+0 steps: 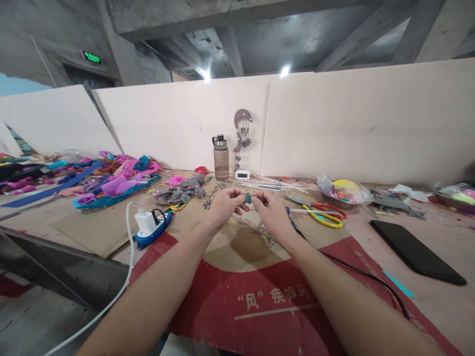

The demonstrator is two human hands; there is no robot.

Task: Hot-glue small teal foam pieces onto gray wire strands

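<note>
Between my two hands, above the cardboard sheet, is a small dark green piece [248, 198], too small to tell its kind. My left hand [227, 203] pinches it from the left with thumb and forefinger. From the other side, the fingertips of my right hand [270, 207] close on it too. Grey yarn [267, 233] hangs and lies below my right hand. Just right of that hand are a blue-handled tool [297, 211] and scissors with yellow and red handles [326, 215].
Red and brown cardboard [222, 306] covers the table front. A power strip [152, 230] with a white cable lies left, a black phone [415, 252] right. Behind stand a bottle [221, 160], a small clock [242, 174] and a grey felt hanging [243, 118]. Felt scraps [118, 180] pile up left.
</note>
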